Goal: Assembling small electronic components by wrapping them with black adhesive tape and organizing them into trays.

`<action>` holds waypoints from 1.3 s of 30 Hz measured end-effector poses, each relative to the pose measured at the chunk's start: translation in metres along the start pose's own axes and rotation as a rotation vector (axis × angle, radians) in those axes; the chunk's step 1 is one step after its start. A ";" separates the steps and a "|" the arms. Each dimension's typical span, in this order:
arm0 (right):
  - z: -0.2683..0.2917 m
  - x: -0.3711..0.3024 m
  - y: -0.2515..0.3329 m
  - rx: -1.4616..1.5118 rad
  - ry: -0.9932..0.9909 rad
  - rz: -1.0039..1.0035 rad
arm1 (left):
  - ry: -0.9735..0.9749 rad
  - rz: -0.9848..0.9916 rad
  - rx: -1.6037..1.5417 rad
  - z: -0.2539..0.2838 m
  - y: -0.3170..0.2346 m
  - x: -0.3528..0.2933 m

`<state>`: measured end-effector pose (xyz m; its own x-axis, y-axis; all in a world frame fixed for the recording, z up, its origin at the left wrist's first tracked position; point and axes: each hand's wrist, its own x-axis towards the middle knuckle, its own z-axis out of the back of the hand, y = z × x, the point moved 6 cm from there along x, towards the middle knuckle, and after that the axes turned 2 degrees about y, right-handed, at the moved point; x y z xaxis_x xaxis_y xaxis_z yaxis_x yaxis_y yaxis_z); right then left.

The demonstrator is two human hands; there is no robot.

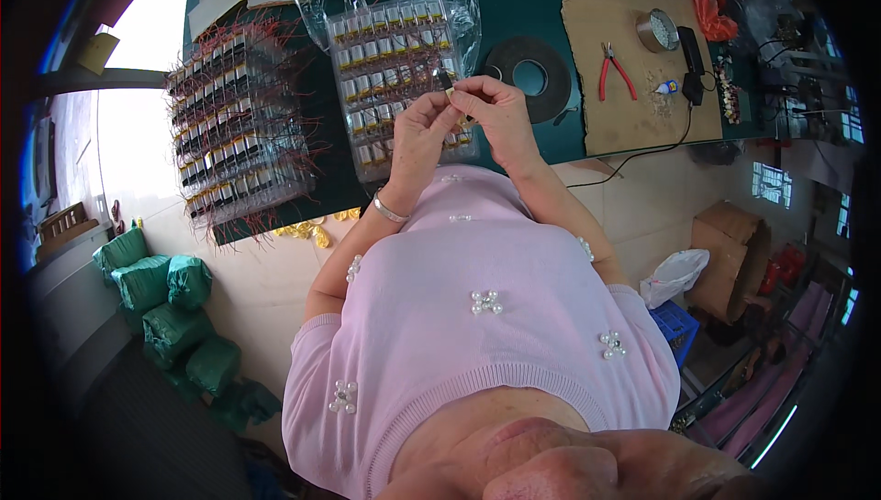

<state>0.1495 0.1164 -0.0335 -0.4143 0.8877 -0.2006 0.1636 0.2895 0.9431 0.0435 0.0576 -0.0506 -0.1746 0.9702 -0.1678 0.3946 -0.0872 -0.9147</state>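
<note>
My left hand (420, 140) and my right hand (503, 117) meet over the near right part of a clear plastic tray (369, 172). Between their pinched fingertips is a small flat battery cell (447, 82) with a black end pointing away from me. Rows of similar silver cells with yellow edges and thin red wires fill the tray. My fingers cover the cell's lower part. Just right of my right hand lies a large roll of black tape (556, 73).
Stacked trays of wired cells (240, 138) stand at the left, wires sticking out. On a cardboard sheet (601, 133) at the right are red-handled pliers (620, 73), a round tin (645, 34), a small glue bottle (667, 87) and a black corded device (691, 64). Green bundles (179, 327) sit lower left.
</note>
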 end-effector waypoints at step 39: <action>0.012 -0.001 0.040 -0.091 0.131 0.165 | -0.159 -0.262 0.457 0.081 -0.026 -0.001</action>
<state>0.1675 0.1310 0.0009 -0.5025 0.8645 -0.0110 0.1597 0.1053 0.9815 -0.0394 0.0406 -0.0562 -0.3623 0.9297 0.0660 -0.1062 0.0291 -0.9939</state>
